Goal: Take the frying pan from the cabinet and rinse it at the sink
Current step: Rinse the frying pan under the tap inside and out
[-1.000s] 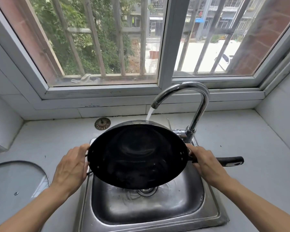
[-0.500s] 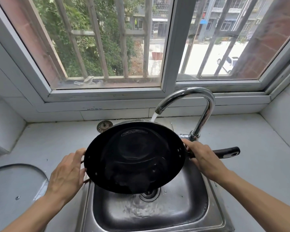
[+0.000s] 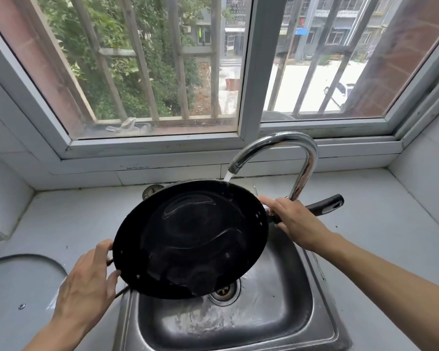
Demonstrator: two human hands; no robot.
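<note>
A black frying pan (image 3: 190,239) hangs tilted over the steel sink (image 3: 297,310), its near-left rim lower than the far-right one. Water runs from the chrome tap (image 3: 276,143) onto the pan's far rim, and water spills off the low edge into the basin beside the drain (image 3: 223,291). My left hand (image 3: 86,282) grips the pan's left rim at its small wire loop. My right hand (image 3: 293,220) grips the black handle (image 3: 326,205) where it joins the pan.
A grey-white counter (image 3: 69,216) surrounds the sink, with tiled walls at both sides. A glass lid (image 3: 18,295) lies on the counter at the left. A round metal strainer (image 3: 150,190) peeks out behind the pan. The barred window sits just behind the tap.
The pan has tipped, its handle side lifted and its left side lowered. Water now pours off its low edge into the sink. Both hands kept their grips.
</note>
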